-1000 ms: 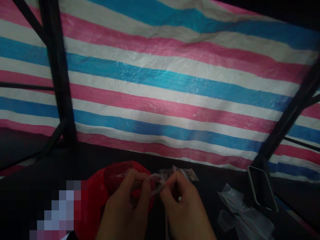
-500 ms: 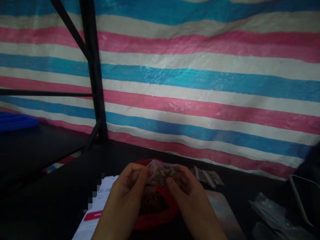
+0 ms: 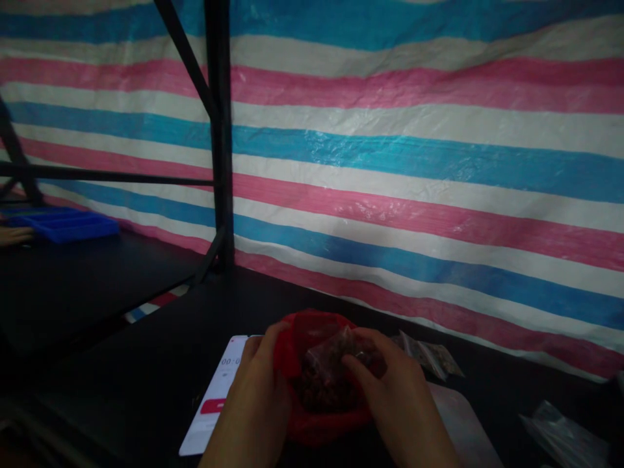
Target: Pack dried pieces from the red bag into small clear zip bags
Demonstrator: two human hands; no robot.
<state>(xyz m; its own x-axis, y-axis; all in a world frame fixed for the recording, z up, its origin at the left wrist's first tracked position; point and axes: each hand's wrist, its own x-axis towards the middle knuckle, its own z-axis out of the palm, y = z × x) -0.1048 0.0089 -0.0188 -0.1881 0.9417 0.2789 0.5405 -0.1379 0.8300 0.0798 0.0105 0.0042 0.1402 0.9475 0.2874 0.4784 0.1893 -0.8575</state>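
A red plastic bag (image 3: 324,426) stands with its mouth spread on the black table, dark brown small pieces (image 3: 324,395) inside it. My left hand (image 3: 266,383) is closed on the bag's left rim, its fingertips partly hidden behind the red plastic. Over the bag's opening, my right hand (image 3: 397,383) pinches a small clear plastic bag (image 3: 331,356) between thumb and fingers. That clear bag hangs down into the red one, close above the pieces; its contents are too dim to make out.
A phone (image 3: 197,429) showing a timer lies left of my arm. Small filled clear bags (image 3: 431,356) lie behind my right hand, near a flat silvery plate (image 3: 465,419). Crumpled clear bags (image 3: 565,435) are far right. Beyond a black post (image 3: 221,149), another person's hand (image 3: 14,235) is beside a blue tray (image 3: 80,224).
The small clear bag has gone from both hands to my right hand alone, down into the red bag. My left hand has moved onto the red bag's rim. The view has turned left.
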